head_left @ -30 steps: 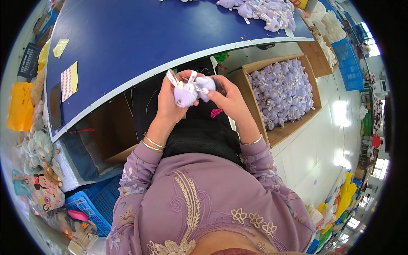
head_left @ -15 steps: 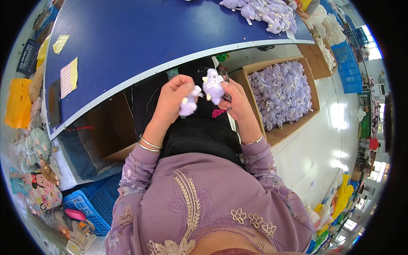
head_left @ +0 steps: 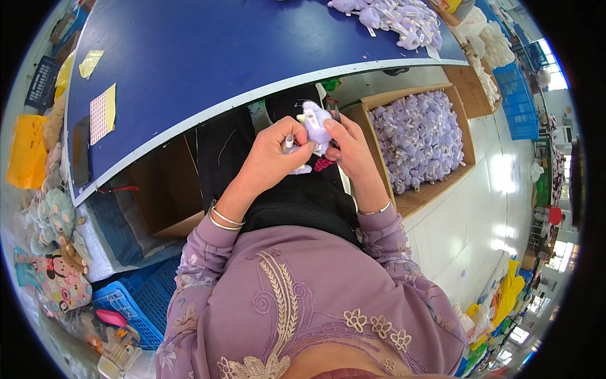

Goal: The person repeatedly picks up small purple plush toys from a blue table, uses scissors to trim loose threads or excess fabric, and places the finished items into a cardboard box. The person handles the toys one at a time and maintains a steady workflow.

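Note:
Above my lap, the two hands meet. My right hand (head_left: 351,146) pinches a small lilac plush toy (head_left: 317,121) with a white label on its side. Beside that toy a dark pointed tool (head_left: 336,114), which looks like thread snips, sticks up from the same hand. Something magenta (head_left: 323,164) shows beneath the right fingers. My left hand (head_left: 273,151) is closed round a second lilac plush toy (head_left: 302,169), mostly hidden by the fingers, and its thumb reaches the right-hand toy. A white tag (head_left: 290,140) pokes out between the left fingers.
A blue table (head_left: 208,50) spans the front, with a lilac plush pile (head_left: 410,25) at its far right. To my right stands a cardboard box (head_left: 413,201) full of lilac plushes. A blue crate (head_left: 129,316) sits at lower left. Another person's arm shows at upper right.
My left hand has moved right and up against the toy in my right hand. Its own toy has turned and is now more hidden. The right hand has barely moved.

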Demonstrator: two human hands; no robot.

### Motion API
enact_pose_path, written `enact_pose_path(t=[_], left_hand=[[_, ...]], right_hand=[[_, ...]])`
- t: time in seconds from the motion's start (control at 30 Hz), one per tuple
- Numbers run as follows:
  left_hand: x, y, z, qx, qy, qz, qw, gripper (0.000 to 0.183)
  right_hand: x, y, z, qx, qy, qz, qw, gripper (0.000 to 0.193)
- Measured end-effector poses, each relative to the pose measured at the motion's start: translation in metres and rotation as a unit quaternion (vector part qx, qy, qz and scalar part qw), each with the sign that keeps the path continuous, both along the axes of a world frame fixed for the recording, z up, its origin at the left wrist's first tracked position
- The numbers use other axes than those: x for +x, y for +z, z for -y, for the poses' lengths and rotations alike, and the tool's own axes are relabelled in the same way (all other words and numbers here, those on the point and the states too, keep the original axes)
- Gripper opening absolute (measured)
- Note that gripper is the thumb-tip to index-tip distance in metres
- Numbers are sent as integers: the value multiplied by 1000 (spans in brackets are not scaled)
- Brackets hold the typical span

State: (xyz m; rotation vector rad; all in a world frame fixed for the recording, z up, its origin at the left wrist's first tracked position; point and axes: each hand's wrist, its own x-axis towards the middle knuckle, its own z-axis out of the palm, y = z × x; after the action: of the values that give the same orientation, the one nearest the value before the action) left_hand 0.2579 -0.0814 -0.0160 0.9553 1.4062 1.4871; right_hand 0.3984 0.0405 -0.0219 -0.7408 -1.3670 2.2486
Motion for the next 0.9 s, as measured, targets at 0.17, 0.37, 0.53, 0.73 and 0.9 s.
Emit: enact_pose_path(t=[0.17,0.37,0.53,0.73,0.9], left_hand=[[-2,-9,-2,2,45,36,998,8],[-7,-13,0,31,53,72,996,13],[-12,-23,0,38,40,93,994,11],[-8,-16,-3,-29,58,75,995,25],[-2,-10,-1,-33,-37,133,990,50]], right_hand=[[1,-3,-1,-52,5,-32,998,26],[8,-25,-9,-75,41,-78,993,40],[8,-26,-11,-90,44,-89,991,44],[5,-10,-6,-19,-30,-37,999,36],[-1,-12,1,300,-105,95,943,38]])
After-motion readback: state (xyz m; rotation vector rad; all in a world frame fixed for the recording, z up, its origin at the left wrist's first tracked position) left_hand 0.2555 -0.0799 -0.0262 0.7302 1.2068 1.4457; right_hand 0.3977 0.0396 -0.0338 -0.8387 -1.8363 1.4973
